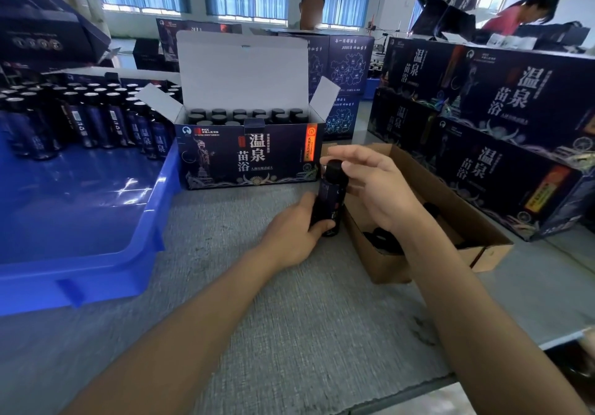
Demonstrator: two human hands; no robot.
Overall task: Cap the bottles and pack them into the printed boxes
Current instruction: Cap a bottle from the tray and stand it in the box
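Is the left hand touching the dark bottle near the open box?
Touching. The head view shows the left hand gripping the bottle low down, thumb and fingers curled round it.
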